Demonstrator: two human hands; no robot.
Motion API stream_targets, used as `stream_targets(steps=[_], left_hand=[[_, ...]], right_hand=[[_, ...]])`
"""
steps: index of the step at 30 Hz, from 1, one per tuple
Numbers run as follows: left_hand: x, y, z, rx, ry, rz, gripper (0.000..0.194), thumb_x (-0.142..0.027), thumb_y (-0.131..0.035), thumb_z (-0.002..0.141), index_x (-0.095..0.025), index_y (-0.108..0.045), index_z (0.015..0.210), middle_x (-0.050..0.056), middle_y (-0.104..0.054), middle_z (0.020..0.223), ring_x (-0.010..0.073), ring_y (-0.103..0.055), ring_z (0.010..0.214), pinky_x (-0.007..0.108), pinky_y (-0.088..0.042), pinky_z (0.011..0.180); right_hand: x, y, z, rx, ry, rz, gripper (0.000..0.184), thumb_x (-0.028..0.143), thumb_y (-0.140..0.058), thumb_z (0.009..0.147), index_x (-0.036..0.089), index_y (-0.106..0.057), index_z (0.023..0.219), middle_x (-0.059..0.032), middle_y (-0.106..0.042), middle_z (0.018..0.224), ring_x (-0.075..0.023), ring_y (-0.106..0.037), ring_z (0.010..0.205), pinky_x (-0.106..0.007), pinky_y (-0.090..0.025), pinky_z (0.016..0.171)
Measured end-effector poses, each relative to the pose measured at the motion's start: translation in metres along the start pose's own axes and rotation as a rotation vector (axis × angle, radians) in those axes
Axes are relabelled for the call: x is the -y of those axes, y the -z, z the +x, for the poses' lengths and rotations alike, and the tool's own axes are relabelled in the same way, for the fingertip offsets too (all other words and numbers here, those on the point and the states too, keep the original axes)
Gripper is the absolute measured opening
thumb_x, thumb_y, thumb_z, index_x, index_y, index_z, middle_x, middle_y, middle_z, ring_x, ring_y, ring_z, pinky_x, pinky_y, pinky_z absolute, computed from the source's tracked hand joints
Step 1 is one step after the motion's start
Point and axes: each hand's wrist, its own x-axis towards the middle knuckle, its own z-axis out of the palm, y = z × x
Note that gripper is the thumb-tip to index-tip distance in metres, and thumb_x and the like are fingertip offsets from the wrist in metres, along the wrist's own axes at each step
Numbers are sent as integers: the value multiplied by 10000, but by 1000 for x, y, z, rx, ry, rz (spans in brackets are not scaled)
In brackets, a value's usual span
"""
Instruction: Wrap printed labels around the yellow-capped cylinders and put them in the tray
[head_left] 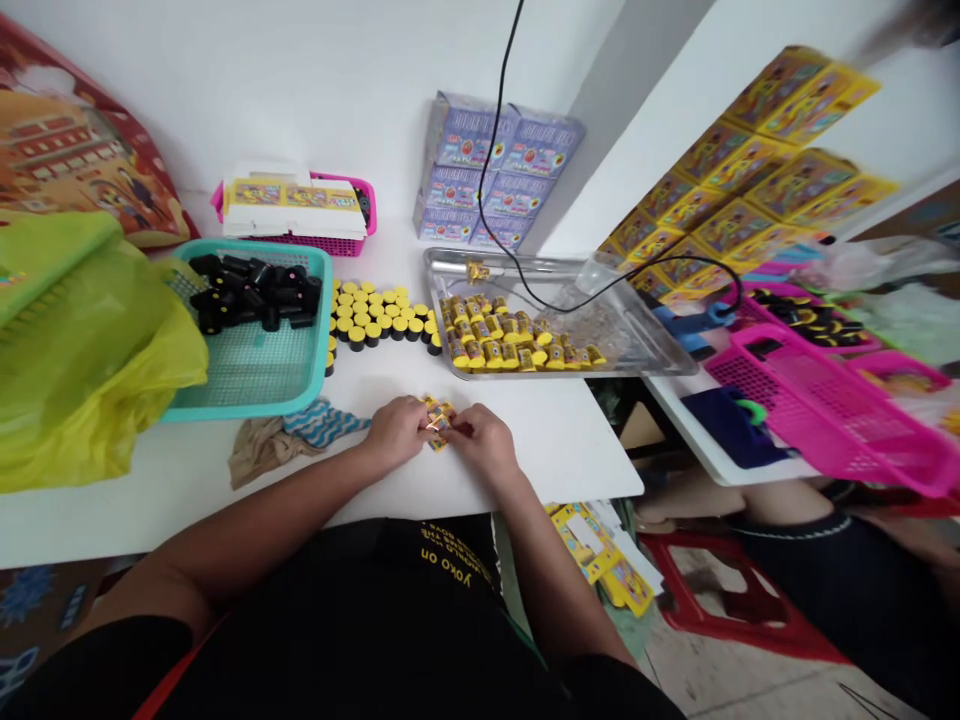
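Near the front edge of the white table (pixel 540 420), both my hands meet on a small yellow printed wrapper (pixel 438 422). My left hand (pixel 399 430) pinches its left side, and my right hand (pixel 484 440) has its fingers closed on the right side. Whether something lies inside the wrapper I cannot tell. Just beyond it stand rows of black stampers with yellow tops (pixel 375 315). A metal tray (pixel 615 310) to the back right holds several yellow-wrapped cylinders (pixel 499 335).
Left are a teal basket (pixel 255 385) of black parts, a yellow-green bag (pixel 82 350) and cloths (pixel 281 440). A black cable (pixel 487 170) hangs over the tray. Boxes (pixel 472 165) stand behind. To the right are pink baskets (pixel 840 400) and a seated person's leg (pixel 795 520).
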Motion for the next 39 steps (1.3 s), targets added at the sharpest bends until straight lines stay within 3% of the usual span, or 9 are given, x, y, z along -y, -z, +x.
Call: stream_targets(steps=[4,8,13,16,20,27,31,35,39], left_hand=[[6,1,1,-80,37,-180,179,-322,-694,763,-189,-592,699,29,-614,781,164,-550,748,284,-382,658],[12,0,3,-179,133,-474,310,-428,-754,674,-185,-645,832,20,-633,792,150,-552,700,280,-411,648],[11,-3,7,-64,213,-871,285,-393,-763,631,-151,-622,682,4,-616,624,127,-553,598,254,-429,580],[8,-1,6,-54,234,-964,320,-412,-743,642,-157,-556,596,-21,-561,525,102,-513,500,234,-409,517],[7,3,5,-55,252,-983,319,-419,-716,660,-162,-542,586,-43,-506,454,81,-445,426,218,-366,458],[10,1,6,44,272,-890,342,-429,-582,782,-156,-577,575,-26,-500,417,72,-402,394,206,-299,424],[14,1,10,13,330,-875,287,-383,-581,775,-161,-577,593,-35,-494,402,75,-398,365,209,-285,404],[19,2,12,-32,337,-847,286,-372,-619,738,-163,-562,551,-39,-475,412,79,-398,373,213,-289,401],[20,4,12,-112,310,-887,288,-384,-685,665,-162,-546,543,-30,-502,512,110,-496,505,223,-371,481]], right_hand=[[-1,1,2,-27,-34,140,196,349,-649,740,205,-591,621,8,-563,670,-138,-527,608,-264,-405,579],[4,5,0,-71,-181,482,259,427,-664,727,207,-557,640,33,-535,556,-124,-454,506,-254,-361,494],[15,6,1,-99,-226,789,287,416,-727,688,196,-549,639,50,-527,522,-104,-448,483,-244,-357,494],[21,3,3,-116,-232,859,270,381,-750,674,190,-560,652,51,-541,531,-101,-475,486,-242,-376,500],[25,-3,5,-101,-249,914,304,400,-753,661,188,-612,826,49,-583,578,-111,-510,484,-258,-424,502],[19,-12,9,-92,-286,836,473,427,-799,574,203,-559,916,48,-597,614,-139,-546,525,-290,-479,537],[11,-10,10,-125,-309,522,359,458,-715,648,196,-607,868,49,-554,578,-132,-512,509,-269,-446,517],[7,-1,9,-248,-158,93,339,482,-628,753,181,-654,907,-28,-613,758,-160,-558,618,-310,-481,625],[18,14,26,-354,15,-55,263,415,-545,860,180,-650,916,-58,-596,835,-181,-565,700,-327,-487,707]])
